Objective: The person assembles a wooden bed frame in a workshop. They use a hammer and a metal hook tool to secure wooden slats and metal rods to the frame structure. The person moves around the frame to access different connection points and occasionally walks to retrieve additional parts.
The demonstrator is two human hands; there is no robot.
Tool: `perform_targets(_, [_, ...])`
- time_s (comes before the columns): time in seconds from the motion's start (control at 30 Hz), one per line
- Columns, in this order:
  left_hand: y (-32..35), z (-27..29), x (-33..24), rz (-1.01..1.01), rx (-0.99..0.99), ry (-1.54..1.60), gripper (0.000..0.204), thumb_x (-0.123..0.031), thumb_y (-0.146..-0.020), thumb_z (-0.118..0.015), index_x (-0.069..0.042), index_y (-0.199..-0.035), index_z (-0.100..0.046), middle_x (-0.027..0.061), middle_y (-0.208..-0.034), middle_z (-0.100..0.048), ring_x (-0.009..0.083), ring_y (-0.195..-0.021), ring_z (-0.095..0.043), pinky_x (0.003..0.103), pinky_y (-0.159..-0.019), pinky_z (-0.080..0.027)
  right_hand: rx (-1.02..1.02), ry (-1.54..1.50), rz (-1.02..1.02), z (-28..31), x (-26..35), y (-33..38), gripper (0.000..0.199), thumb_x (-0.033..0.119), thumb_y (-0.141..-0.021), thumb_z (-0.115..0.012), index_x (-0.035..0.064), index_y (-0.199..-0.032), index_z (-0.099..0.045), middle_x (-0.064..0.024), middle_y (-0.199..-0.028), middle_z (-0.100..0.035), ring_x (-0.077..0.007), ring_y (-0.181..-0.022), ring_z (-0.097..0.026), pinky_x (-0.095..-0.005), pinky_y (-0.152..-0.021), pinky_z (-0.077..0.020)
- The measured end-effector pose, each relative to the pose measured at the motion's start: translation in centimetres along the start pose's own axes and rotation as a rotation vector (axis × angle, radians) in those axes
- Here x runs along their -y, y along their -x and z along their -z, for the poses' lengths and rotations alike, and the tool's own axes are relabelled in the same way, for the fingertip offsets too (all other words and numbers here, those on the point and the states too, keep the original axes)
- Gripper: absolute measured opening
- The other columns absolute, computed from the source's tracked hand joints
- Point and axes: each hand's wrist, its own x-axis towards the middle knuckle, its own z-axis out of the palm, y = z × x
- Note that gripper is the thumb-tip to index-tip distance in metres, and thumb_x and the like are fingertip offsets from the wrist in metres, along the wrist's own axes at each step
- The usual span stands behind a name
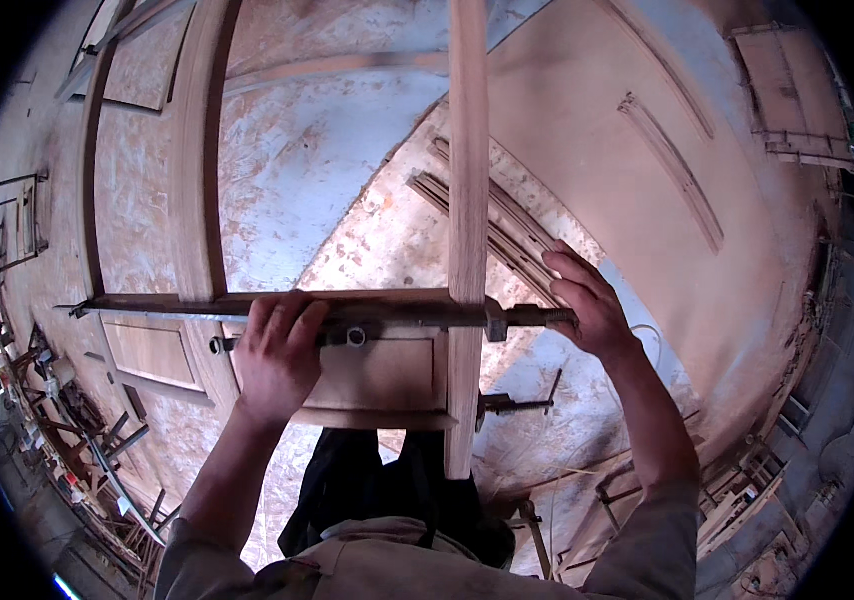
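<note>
A long metal bar clamp (pixel 402 318) lies across a wooden panelled frame (pixel 467 200), along one of its rails. Its screw end (pixel 537 316) sticks out past the right-hand stile. My left hand (pixel 282 350) is closed over the bar, fingers curled across it. A dark wrench with round ends (pixel 355 337) passes under that palm and shows on both sides; how it is gripped is hidden. My right hand (pixel 587 305) is at the tip of the screw, thumb side against it, with the upper fingers bent and partly apart.
A second clamp (pixel 512 405) grips the stile's right side, nearer me. Several thin wooden strips (pixel 517 240) lie under the frame, and another strip (pixel 672 170) rests on the large board (pixel 587 130). Wood and tools line the left edge; more timber (pixel 747 500) stands at the lower right.
</note>
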Motion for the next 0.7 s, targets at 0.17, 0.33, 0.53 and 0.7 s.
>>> perform_targets(0.17, [-0.5,0.0,-0.5,-0.018,0.027,-0.052,0.033,0.001,-0.065,-0.061,-0.008,-0.096,-0.064,0.0082,-0.096,-0.063,0.0275,-0.086,-0.058,0.036,-0.071,-0.050,-0.255,-0.232,0.083,-2.7,-1.5,0.4,0.052,0.050,-0.076,-0.070,0.0015,-0.084,-0.051,-0.0197,-0.119,-0.058,-0.0419,-0.121,-0.050,-0.0497,-0.100,-0.0419])
perform_targets(0.33, [-1.0,-0.2,-0.6,-0.045,0.065,-0.072,0.038,0.003,-0.060,-0.060,-0.006,-0.097,-0.063,0.0104,-0.095,-0.063,0.0281,-0.083,-0.058,0.037,-0.071,-0.050,-0.539,-0.429,0.111,-4.6,-1.0,-0.9,0.051,0.047,-0.081,-0.068,0.0015,-0.073,-0.046,-0.0184,-0.091,-0.066,-0.0439,-0.108,-0.059,-0.0570,-0.096,-0.0435])
perform_targets(0.53, [-1.1,-0.5,-0.5,-0.064,0.081,-0.064,0.041,0.002,-0.056,-0.061,-0.005,-0.096,-0.062,0.0114,-0.095,-0.064,0.0289,-0.082,-0.058,0.037,-0.069,-0.050,-0.720,-0.457,0.106,-6.0,-0.5,-2.4,0.053,0.044,-0.097,-0.044,0.0057,-0.061,-0.038,-0.0040,-0.058,-0.042,-0.0207,-0.055,-0.046,-0.0483,-0.070,-0.0487])
perform_targets(0.7, [-1.0,-0.5,-0.2,-0.066,0.057,-0.030,0.039,0.002,-0.058,-0.062,-0.005,-0.096,-0.063,0.0120,-0.095,-0.063,0.0291,-0.082,-0.058,0.037,-0.069,-0.050,-0.705,-0.490,0.091,-6.0,-0.8,-2.1,0.022,0.004,-0.078,-0.045,0.0025,-0.058,-0.038,-0.0067,-0.056,-0.042,-0.0229,-0.051,-0.044,-0.0440,-0.060,-0.0481])
